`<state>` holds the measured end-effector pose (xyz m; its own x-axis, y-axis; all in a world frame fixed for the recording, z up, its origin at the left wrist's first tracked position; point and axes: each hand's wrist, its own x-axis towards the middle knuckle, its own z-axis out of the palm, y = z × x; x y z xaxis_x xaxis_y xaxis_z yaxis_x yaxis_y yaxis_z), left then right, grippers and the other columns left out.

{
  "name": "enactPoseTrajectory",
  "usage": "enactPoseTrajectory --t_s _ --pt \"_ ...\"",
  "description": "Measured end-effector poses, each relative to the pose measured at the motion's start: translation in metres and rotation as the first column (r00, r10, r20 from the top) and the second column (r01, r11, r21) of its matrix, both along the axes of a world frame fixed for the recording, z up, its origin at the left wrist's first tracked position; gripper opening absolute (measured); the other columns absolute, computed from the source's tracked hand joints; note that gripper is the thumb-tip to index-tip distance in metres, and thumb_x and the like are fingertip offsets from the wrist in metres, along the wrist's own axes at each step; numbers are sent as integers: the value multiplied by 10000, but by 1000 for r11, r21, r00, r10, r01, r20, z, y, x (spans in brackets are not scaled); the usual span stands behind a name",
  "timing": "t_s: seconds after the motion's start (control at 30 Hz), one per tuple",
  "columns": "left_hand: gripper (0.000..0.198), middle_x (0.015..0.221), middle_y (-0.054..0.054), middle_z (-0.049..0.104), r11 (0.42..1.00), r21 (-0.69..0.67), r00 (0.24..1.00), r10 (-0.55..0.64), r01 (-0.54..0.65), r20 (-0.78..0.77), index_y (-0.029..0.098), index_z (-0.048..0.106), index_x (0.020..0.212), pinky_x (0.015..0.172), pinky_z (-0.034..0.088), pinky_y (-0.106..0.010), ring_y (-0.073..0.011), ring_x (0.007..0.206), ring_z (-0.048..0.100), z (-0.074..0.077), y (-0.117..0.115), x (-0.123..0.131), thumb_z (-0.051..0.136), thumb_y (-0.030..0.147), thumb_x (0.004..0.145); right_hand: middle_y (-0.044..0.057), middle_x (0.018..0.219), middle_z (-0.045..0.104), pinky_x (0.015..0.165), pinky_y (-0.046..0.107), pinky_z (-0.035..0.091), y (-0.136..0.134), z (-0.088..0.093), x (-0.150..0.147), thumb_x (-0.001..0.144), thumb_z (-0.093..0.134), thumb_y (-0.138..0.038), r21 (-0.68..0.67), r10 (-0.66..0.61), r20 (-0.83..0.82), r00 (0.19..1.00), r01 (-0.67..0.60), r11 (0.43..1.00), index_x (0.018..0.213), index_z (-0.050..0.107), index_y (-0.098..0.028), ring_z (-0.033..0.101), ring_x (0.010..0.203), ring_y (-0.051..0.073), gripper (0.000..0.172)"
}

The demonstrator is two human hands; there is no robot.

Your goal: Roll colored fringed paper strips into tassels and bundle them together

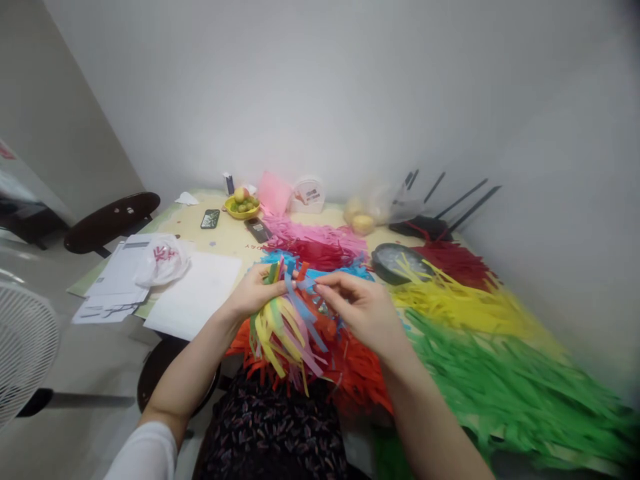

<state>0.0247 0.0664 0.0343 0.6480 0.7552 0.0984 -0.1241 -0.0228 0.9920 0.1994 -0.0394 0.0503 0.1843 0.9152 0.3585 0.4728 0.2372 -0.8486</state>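
My left hand (260, 291) is closed around a bunch of paper strips (277, 327) in yellow, pink, green and blue, whose loose ends hang down over my lap. Just right of it, my right hand (353, 303) pinches a blue strip (307, 283) between thumb and fingers, at the top of the bunch. Beneath both hands lie orange fringed strips (360, 367) at the table's near edge. Blue strips (340, 272), red strips (320, 255) and pink strips (320, 233) lie in rows behind my hands.
Yellow strips (465, 303), green strips (515, 380) and dark red strips (460, 263) spread across the right side, beside a round dark container (385, 267). Papers (195, 293), a plastic bag (163, 260), a phone (210, 219) and a yellow fruit bowl (241, 213) are leftward. A fan (25, 347) stands far left.
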Motion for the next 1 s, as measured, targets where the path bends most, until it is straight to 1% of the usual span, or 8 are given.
enactPoseTrajectory --t_s 0.1,0.2,0.33,0.43,0.57,0.7,0.87,1.0 --pt "371 732 -19 651 999 36 999 -21 23 -36 123 719 767 676 437 -248 -141 687 572 -2 2 -1 851 438 621 0 615 638 525 239 417 -1 1 1 842 603 -340 -14 18 11 1000 -18 1000 856 745 -184 540 537 134 212" --pt "397 696 -7 628 1000 0 1000 -13 13 -24 120 718 772 641 414 -233 -124 649 548 -2 3 -1 864 444 594 -3 593 620 513 235 413 -1 3 2 845 595 -348 -17 20 -19 1000 -20 1000 858 737 -175 530 522 131 224" --pt "407 691 -3 624 999 -32 1000 1 -1 -3 114 725 786 641 409 -222 -113 639 538 1 2 -1 885 414 563 -12 547 574 470 226 365 -3 5 2 854 594 -370 0 8 -7 1000 -8 1000 832 730 -170 481 481 118 243" --pt "373 697 -4 624 999 -27 1000 -28 28 -3 106 723 770 646 408 -217 -111 649 534 3 1 -1 880 387 580 -14 554 573 485 227 366 -3 6 3 853 603 -360 19 23 14 1000 -23 1000 829 729 -167 487 494 118 231" --pt "386 695 -1 624 999 -44 1000 -16 15 -15 108 731 788 632 407 -215 -110 635 531 4 1 0 892 367 551 -24 538 538 494 229 368 -5 5 4 885 581 -376 -1 36 14 999 -36 999 823 722 -170 475 489 113 258" --pt "381 698 -2 622 999 -39 1000 -9 9 2 111 721 774 635 413 -220 -115 641 531 4 0 1 890 367 549 -20 555 541 484 231 360 -7 5 4 878 588 -369 8 26 0 1000 -26 1000 825 719 -171 468 500 117 243" --pt "340 681 0 602 999 -15 999 -40 40 -4 108 707 735 622 400 -214 -107 631 509 5 -1 1 876 359 580 -24 541 538 504 236 369 -7 6 5 870 562 -307 17 28 46 999 -29 999 848 731 -169 473 496 117 219" --pt "353 700 -3 608 999 -14 999 -33 33 12 111 708 745 634 409 -215 -111 646 518 6 -1 1 880 362 565 -19 556 563 481 229 357 -8 7 6 870 572 -333 15 8 35 999 -9 1000 833 727 -169 483 492 115 228"
